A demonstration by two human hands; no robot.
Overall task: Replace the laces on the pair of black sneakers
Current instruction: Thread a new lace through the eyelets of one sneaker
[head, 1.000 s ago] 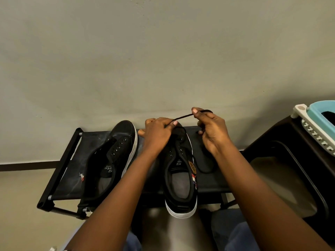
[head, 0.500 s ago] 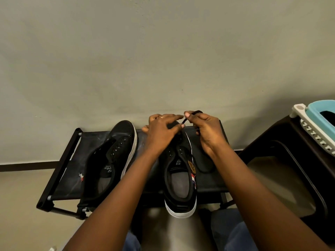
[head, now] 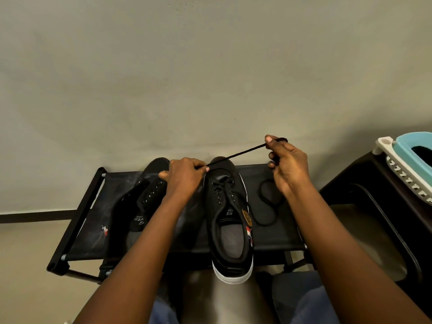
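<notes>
Two black sneakers with white soles lie on a low black fabric rack. The right sneaker has a black lace partly threaded near its toe. My left hand pinches that lace just left of the toe. My right hand holds the other stretch of the lace up and to the right, so it runs taut between both hands. The slack of the lace loops on the rack under my right wrist. The left sneaker shows bare eyelets and no lace.
A plain wall stands right behind the rack. A dark brown plastic piece of furniture stands to the right, carrying a white and light-blue basket. My knees in blue trousers sit under the rack's near edge.
My right hand has swung out to the right and up, drawing the lace taut. My left hand has slipped a little left and down, uncovering the right sneaker's toe.
</notes>
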